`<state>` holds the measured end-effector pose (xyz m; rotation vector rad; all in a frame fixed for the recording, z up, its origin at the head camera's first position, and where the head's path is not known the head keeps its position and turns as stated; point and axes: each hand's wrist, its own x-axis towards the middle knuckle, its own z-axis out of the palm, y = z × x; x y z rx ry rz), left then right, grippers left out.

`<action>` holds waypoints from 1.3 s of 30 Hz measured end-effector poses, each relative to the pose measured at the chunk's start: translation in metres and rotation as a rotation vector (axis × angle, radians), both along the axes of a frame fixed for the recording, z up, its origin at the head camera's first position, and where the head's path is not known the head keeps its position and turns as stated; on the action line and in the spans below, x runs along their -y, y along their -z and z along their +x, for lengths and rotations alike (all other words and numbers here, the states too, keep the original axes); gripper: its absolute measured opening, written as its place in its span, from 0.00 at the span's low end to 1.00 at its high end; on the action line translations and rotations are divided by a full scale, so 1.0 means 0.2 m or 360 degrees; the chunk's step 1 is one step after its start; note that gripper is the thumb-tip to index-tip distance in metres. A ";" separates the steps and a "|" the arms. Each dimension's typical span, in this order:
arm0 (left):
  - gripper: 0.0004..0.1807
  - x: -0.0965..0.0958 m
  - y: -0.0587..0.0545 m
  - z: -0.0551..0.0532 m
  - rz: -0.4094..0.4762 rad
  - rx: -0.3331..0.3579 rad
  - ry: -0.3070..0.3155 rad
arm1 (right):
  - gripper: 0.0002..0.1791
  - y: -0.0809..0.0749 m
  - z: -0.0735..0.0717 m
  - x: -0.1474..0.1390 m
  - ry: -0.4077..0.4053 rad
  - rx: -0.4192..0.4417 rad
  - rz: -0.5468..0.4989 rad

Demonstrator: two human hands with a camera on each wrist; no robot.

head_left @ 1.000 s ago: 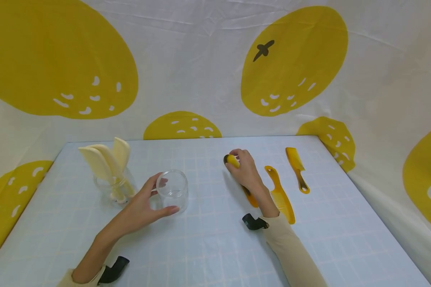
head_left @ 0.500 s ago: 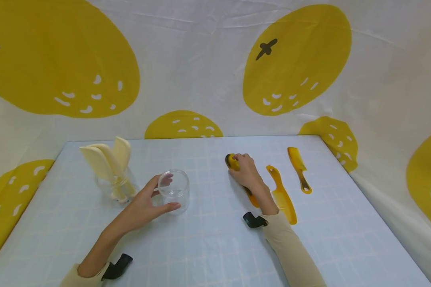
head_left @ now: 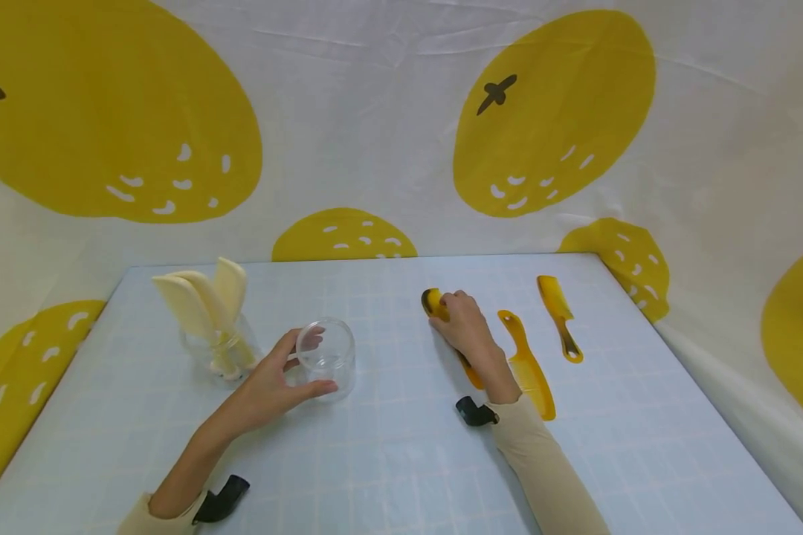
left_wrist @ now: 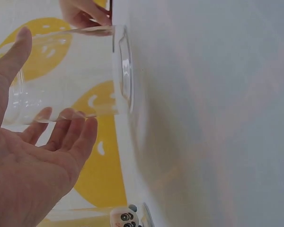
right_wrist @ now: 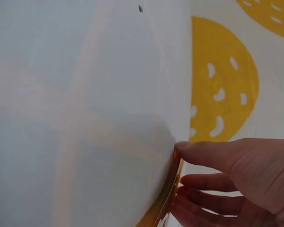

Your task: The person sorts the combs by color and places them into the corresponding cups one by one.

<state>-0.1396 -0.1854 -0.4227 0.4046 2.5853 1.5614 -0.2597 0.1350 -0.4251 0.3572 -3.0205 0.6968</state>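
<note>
My left hand (head_left: 271,383) wraps round a clear glass jar (head_left: 334,365), thumb on its near side and fingers on its far side. In the left wrist view the jar (left_wrist: 92,66) stands on the table, and nothing shows inside it. Thumb and fingers of my right hand (head_left: 467,327) pinch a yellow-brown comb (head_left: 433,301), whose middle is hidden under the hand. Seen from the right wrist, this comb (right_wrist: 163,198) lies low, close to the tabletop. Beside it lie a second comb (head_left: 529,375), partly behind my wrist, and a third comb (head_left: 554,301) farther right.
Left of my left hand, several cream spatula-like utensils (head_left: 197,297) stand in another glass jar (head_left: 207,357). A pale blue checked cloth (head_left: 388,453) covers the table. Behind it hangs a white curtain (head_left: 361,134) with yellow fruit prints.
The right hand has shifted slightly back toward me along the comb, showing more of its far end. The left hand and its jar stay in place; the view drifts a little.
</note>
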 end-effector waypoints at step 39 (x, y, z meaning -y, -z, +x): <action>0.46 0.01 0.03 -0.01 0.0004 -0.0041 0.0019 | 0.07 -0.15 0.04 -0.01 -0.0011 -0.0317 -0.0021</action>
